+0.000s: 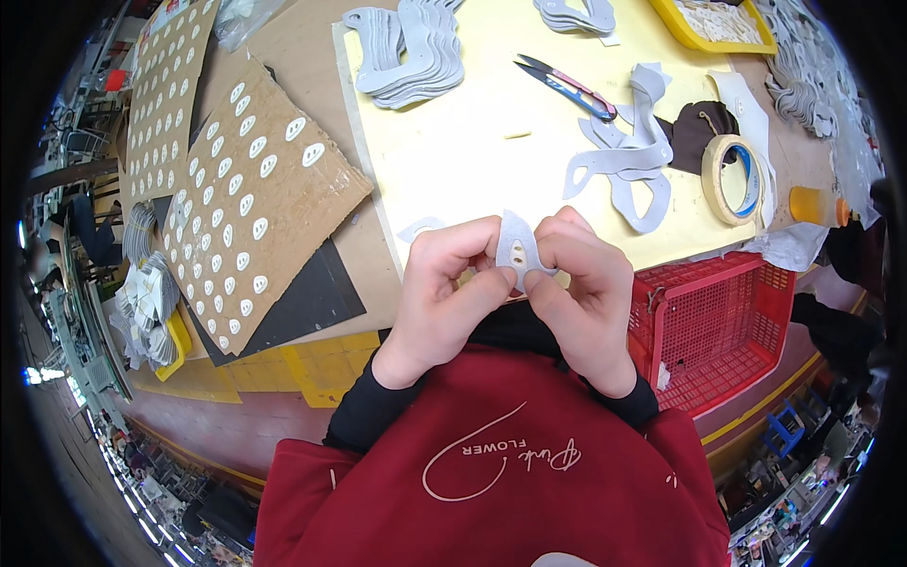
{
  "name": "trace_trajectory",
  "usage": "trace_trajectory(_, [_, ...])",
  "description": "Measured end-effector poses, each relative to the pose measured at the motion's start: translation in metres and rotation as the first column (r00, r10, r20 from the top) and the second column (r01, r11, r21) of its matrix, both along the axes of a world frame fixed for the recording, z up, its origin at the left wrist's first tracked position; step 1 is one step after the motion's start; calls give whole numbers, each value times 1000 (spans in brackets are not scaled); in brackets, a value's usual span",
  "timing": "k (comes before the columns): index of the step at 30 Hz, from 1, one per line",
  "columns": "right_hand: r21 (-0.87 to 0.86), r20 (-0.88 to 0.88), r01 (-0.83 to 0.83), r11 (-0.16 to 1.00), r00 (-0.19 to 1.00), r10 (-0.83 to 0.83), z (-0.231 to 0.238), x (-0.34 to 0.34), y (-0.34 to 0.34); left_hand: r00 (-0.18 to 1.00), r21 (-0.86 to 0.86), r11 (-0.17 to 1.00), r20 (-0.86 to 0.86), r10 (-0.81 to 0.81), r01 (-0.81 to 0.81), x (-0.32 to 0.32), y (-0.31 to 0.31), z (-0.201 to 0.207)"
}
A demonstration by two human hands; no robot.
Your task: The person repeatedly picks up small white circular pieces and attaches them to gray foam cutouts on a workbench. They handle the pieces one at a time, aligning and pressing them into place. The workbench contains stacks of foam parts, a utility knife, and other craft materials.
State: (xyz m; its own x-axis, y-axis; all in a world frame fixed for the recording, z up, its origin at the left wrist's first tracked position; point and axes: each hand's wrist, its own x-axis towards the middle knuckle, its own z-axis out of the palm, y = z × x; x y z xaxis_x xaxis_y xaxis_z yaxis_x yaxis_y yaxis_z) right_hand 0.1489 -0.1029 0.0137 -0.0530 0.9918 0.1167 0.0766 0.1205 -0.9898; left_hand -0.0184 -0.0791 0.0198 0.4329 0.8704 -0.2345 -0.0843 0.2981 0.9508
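Note:
Close to my body, at the table's near edge, my left hand (446,291) and my right hand (584,289) pinch a small grey shoe-upper piece (513,230) between thumbs and fingers. It narrows to a pointed top and stands upright between the hands. A white oval patch with small dark holes (518,254) shows on its face, just above both thumb tips. The lower part of the piece is partly hidden behind my thumbs. Another grey cut piece (421,228) lies flat just beyond my left hand.
On the yellow table sheet (453,151) lie grey piece stacks (411,57), thread snips (567,87), loose grey strips (635,156) and a tape roll (730,180). Cardboard (312,194) bearing white ovals lies left. A yellow tray (723,47) sits far right; a red basket (709,331) stands right of me.

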Motion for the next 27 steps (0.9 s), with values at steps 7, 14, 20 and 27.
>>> trace_trajectory(7, [16,0,-26,1000,1000,26,-1,3,0,999,-27,1000,47,-3,4,5,-3,1])
trace_trajectory(14, [-12,-27,-28,1000,999,28,-1,2,-3,998,8,999,33,-51,51,0,1,1])
trace_trajectory(20, [-144,-188,-67,987,981,39,2,4,-4,983,-176,981,175,-50,81,0,0,4])
trace_trajectory(27, [-119,-229,-187,975,961,156,6,10,-2,961,-117,978,239,-139,171,-7,10,-2])
